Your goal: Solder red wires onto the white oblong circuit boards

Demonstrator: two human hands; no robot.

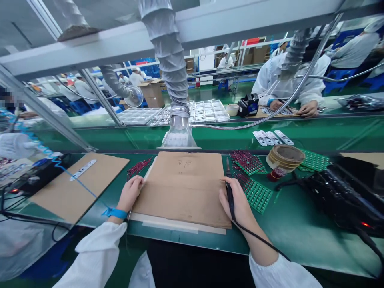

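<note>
My left hand (pixel 130 194) rests on the left edge of a brown cardboard sheet (pixel 183 192), its fingers curled lightly and holding nothing. My right hand (pixel 235 202) grips a black corded soldering iron (pixel 229 192), tip pointing up and away at the sheet's right edge. Just right of that hand lies a green circuit board panel (pixel 256 196), and a second panel with dark red components (pixel 247 162) sits beyond it. A small bundle of red-and-black parts (pixel 138 167) lies beyond my left hand. Past the sheet stands a brown tape-like roll (pixel 285 158).
A black machine with cables (pixel 339 192) fills the bench's right side. Left stands a cardboard piece with a white strip (pixel 78 186). A metal fume hood (pixel 179 136) hangs ahead. Beyond the conveyor, a co-worker's hands (pixel 307 109) work near trays of parts (pixel 208 111).
</note>
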